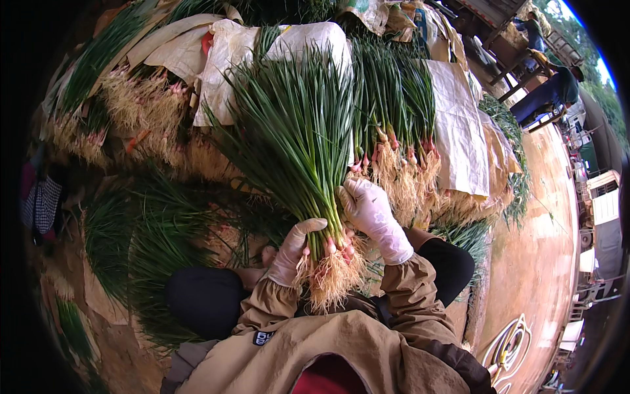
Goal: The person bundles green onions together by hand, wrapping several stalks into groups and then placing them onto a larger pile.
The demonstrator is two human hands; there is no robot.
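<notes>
A thick bunch of spring onions (295, 138) stands before my chest. Its long green leaves fan away from me, and its pinkish bulbs and pale tangled roots point toward my lap. My left hand (291, 255), in a whitish glove, wraps round the lower stalks with the thumb across the front. On the bunch's right edge, my gloved right hand (373, 211) is closed in a pinch against the stalks. What lies between its fingertips is hidden.
Stacked spring onions (397, 92) lie ahead, partly under white sacking (456, 125). More heaps (164, 230) lie on the ground to my left. A coiled hose (508, 351) rests on the wet floor (538, 217) at right. Another person (548, 95) bends over at far right.
</notes>
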